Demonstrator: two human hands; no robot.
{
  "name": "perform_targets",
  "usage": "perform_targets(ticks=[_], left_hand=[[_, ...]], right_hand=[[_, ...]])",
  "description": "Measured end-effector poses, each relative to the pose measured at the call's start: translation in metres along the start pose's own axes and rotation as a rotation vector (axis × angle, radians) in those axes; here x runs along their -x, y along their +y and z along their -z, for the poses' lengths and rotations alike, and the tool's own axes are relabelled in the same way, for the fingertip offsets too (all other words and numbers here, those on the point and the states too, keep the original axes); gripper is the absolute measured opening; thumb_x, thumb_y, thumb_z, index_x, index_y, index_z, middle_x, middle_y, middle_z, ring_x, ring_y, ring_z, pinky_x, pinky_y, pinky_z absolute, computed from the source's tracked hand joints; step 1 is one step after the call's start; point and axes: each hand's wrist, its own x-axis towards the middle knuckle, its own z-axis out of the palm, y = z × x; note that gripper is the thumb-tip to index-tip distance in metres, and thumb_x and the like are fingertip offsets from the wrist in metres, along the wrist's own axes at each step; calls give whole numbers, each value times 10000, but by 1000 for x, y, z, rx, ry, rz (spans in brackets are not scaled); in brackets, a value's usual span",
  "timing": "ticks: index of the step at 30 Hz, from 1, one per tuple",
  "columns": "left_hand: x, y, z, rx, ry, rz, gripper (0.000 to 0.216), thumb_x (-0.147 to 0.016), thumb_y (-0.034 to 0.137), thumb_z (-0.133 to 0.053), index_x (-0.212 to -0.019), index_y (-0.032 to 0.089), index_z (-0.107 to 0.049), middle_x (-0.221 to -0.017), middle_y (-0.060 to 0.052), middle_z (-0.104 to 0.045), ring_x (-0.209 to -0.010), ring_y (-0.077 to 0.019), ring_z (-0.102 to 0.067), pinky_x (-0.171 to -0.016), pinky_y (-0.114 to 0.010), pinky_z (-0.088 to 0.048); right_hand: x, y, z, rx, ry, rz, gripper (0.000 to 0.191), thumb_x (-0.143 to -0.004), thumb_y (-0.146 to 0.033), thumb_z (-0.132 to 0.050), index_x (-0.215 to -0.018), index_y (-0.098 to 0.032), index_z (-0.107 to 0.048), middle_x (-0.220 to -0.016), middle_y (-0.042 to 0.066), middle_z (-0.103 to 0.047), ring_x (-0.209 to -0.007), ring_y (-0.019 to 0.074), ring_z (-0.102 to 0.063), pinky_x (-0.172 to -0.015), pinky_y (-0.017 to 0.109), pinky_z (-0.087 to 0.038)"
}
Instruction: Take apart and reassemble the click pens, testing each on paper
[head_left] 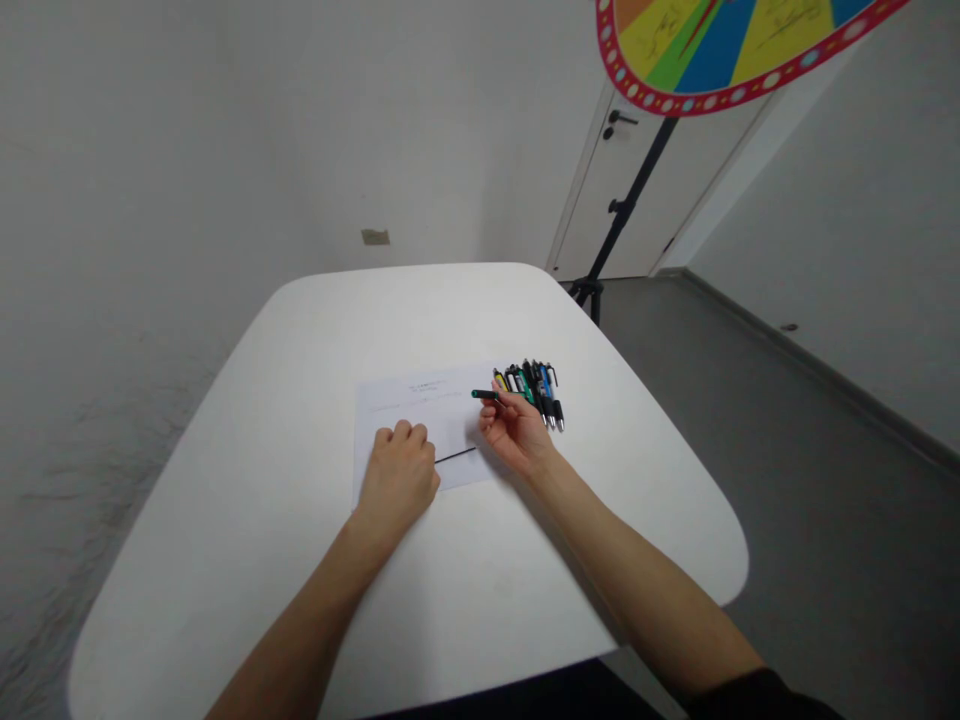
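Observation:
A white sheet of paper (397,400) with faint writing near its top lies on the table. My left hand (399,470) rests on its lower left part, knuckles up and fingers curled under. What the fingers hold, if anything, is hidden. From beside that thumb a thin straight black line (455,455) runs right across the sheet; I cannot tell whether it is drawn or a slim stick. Just above the sheet's right side, my right hand (516,430) is turned palm up and pinches a dark green and black pen (484,394), one end pointing left.
Several pens (541,390) in black, green, blue and yellow lie in a row beyond my right hand. The white table (247,480) has rounded corners. Past its right side, a colourful prize wheel (697,70) stands on a black tripod (637,190) before a door (660,225).

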Motion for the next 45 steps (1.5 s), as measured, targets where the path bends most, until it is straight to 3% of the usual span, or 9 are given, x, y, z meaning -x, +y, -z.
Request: perform_targets(ticks=[24, 28, 35, 39, 45], left_hand=[[2, -5, -5, 126, 41, 14, 132, -756, 129, -534, -767, 143, -665, -843, -128, -664, -896, -298, -568, -744, -427, -410], [5, -14, -3, 312, 141, 66, 95, -750, 126, -550, -761, 168, -634, -745, -73, -650, -777, -242, -579, -729, -383, -439], [12, -34, -3, 608, 438, 65, 115, -831, 215, -555, -790, 203, -662, -741, -13, -678, -717, -167, -606, -734, -325, -472], [14, -42, -3, 701, 579, 191, 134, -844, 276, -565, -809, 211, -677, -763, -7, -692, -701, -149, -613, -678, -287, -493], [14, -44, -6, 707, 580, 247, 146, -840, 294, -561, -811, 213, -679, -763, -14, -685, -712, -154, -615, -638, -277, -496]], right_hand=[[-2, -2, -1, 6, 42, 17, 141, -688, -90, -663, -789, -167, -600, -596, 6, -657, -464, 74, -529, -419, 147, -426], [-3, -1, 2, 25, 25, 23, 171, -669, -98, -686, -787, -182, -594, -613, -3, -661, -477, 77, -535, -423, 153, -428], [-3, 1, 4, 67, 13, 23, 221, -640, -112, -707, -775, -203, -558, -608, -22, -658, -483, 79, -536, -432, 159, -426], [-2, 1, 4, 90, -12, 17, 256, -635, -130, -723, -799, -215, -547, -613, -34, -654, -499, 80, -538, -443, 161, -435], [-3, 2, 6, 98, -19, 29, 298, -628, -135, -744, -843, -224, -558, -621, -48, -647, -510, 78, -547, -446, 161, -440]])
